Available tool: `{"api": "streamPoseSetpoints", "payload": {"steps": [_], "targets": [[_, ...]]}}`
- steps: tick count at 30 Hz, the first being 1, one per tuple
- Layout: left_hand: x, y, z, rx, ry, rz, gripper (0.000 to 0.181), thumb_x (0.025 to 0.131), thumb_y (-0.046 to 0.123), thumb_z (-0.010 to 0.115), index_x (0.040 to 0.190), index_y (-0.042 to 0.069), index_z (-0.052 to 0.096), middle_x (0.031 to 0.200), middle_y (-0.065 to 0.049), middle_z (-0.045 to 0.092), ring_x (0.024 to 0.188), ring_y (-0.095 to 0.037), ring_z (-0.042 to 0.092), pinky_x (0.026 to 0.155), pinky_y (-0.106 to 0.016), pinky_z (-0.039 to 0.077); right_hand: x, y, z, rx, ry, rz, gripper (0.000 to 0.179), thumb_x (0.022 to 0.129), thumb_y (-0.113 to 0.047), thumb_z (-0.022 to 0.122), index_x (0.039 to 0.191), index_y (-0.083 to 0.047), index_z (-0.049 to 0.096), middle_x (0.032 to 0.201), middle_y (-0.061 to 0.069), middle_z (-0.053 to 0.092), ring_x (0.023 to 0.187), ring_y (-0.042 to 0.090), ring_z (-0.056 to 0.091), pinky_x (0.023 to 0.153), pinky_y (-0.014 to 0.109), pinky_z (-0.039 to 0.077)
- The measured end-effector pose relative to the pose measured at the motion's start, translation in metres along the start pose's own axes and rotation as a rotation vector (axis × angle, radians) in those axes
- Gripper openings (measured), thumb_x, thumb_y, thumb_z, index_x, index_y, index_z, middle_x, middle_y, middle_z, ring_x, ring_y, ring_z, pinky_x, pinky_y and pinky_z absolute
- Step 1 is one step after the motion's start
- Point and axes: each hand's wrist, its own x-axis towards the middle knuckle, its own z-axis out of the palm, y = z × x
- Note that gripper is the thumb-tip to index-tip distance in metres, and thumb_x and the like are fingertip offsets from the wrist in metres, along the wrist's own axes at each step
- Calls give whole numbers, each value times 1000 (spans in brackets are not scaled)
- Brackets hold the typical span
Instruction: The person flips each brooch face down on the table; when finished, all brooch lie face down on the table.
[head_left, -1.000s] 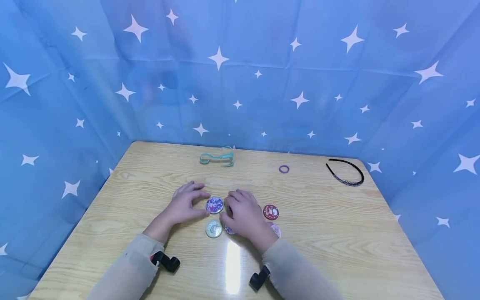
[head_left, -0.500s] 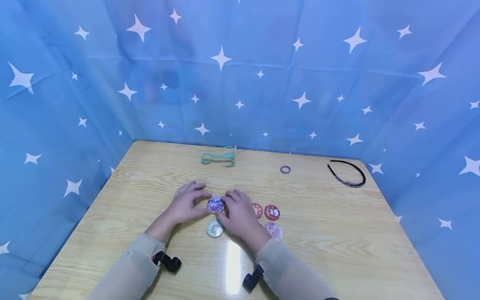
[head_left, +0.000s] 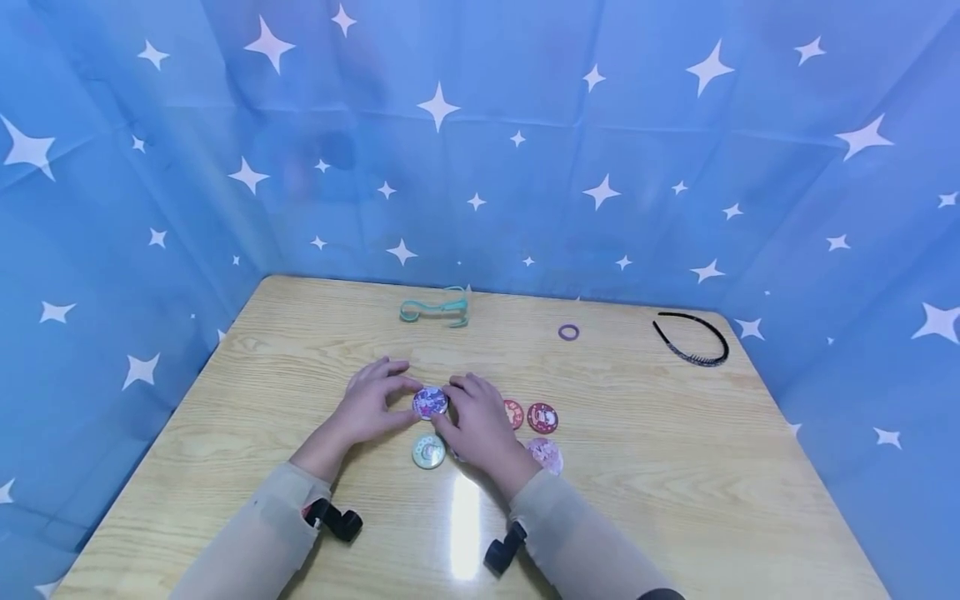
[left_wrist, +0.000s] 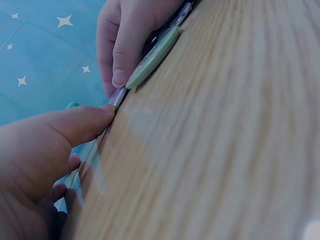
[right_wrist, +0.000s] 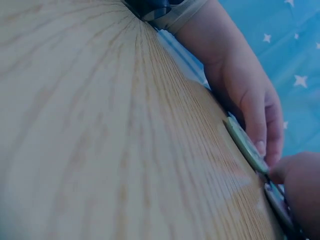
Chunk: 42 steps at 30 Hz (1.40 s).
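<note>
While two hands reach in from the bottom of the head view, we see a round purple badge [head_left: 431, 403] on the wooden worktop [head_left: 675, 467], a bit below and left of the middle of the frame. The left hand [head_left: 371, 404] has its thumb and finger spread in a wide curve, and it holds the left edge of that badge. The right hand [head_left: 480, 425] holds the right edge with its thumb and fingers. Just below the purple badge we find a pale green badge [head_left: 428, 451]. A bit of a half-hidden badge [head_left: 455, 455] pokes out under the right hand. Right of that hand lie a red-orange badge [head_left: 513, 414], a dark red badge [head_left: 542, 418] and, lower down, a pink badge [head_left: 547, 455]. Higher up in the frame we spot a bent turquoise thing [head_left: 454, 307], a small purple ring [head_left: 560, 335] and, far to the right, a black headband [head_left: 703, 362]. A blue curtain [head_left: 495, 233] with white stars hangs behind.
</note>
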Motion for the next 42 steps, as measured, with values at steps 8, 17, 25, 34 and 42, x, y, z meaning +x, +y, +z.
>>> {"api": "streamPoseSetpoints", "payload": {"steps": [8, 17, 25, 34, 42], "targets": [[0, -2, 0, -3, 14, -1, 40, 86, 30, 89, 123, 21, 78, 156, -16, 54, 153, -50, 30, 120, -72, 14, 1, 1, -2, 71, 6, 20, 51, 100, -42, 72, 141, -11, 67, 149, 8, 60, 144, 31, 48, 124, 52, 27], [-1, -2, 1, -33, 51, 35, 38, 84, 24, 91, 119, 19, 78, 147, -16, 62, 149, -51, 37, 118, -73, 17, 0, 1, -1, 145, 53, 45, 43, 96, -36, 80, 131, -12, 70, 129, 1, 67, 125, 25, 57, 115, 49, 38], [-1, -2, 3, -67, 87, 58, 39, 81, 18, 93, 117, 18, 76, 136, -10, 70, 144, -50, 44, 116, -75, 19, -1, 2, -1, 172, 83, 46, 42, 95, -32, 80, 131, -12, 69, 119, 1, 69, 118, 24, 59, 112, 47, 41], [1, 1, 2, -126, 97, 68, 35, 82, 12, 93, 113, 18, 77, 85, 9, 63, 88, -17, 55, 91, -44, 38, -1, 3, 1, 230, 119, 66, 39, 95, -26, 80, 129, -12, 70, 110, -2, 67, 115, 22, 58, 108, 44, 44], [0, 4, 5, -180, 116, 62, 29, 86, 8, 88, 113, 14, 77, 82, 10, 64, 83, -15, 56, 78, -34, 46, 0, 2, 1, 288, 129, 85, 34, 93, -21, 80, 125, -13, 71, 90, -12, 61, 107, 19, 57, 101, 42, 46]]}}
